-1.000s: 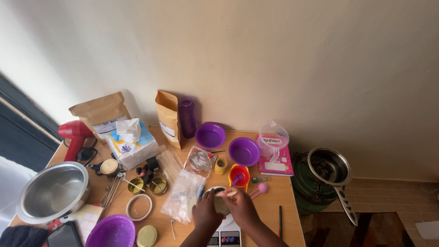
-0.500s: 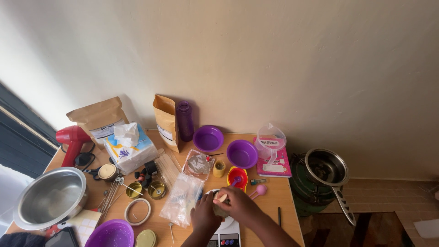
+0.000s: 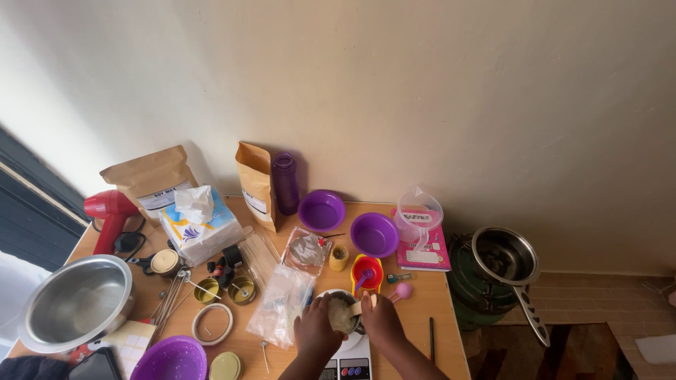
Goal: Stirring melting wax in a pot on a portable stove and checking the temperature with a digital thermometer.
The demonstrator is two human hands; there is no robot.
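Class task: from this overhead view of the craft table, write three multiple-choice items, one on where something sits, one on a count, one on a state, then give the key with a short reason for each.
1. Where is the large steel bowl?
A. at the table's left end
B. on the green stove
C. against the wall beside the purple bottle

2. How many brown paper bags stand near the wall?
A. one
B. two
C. four

3. What is the small tin between the hands like?
A. lidded
B. upside down
C. open, with pale material inside

Key: 1 A, it lies at the left edge of the wooden table. 2 B, one bag and another. 3 C, the left hand and right hand flank the tin, whose pale contents show.
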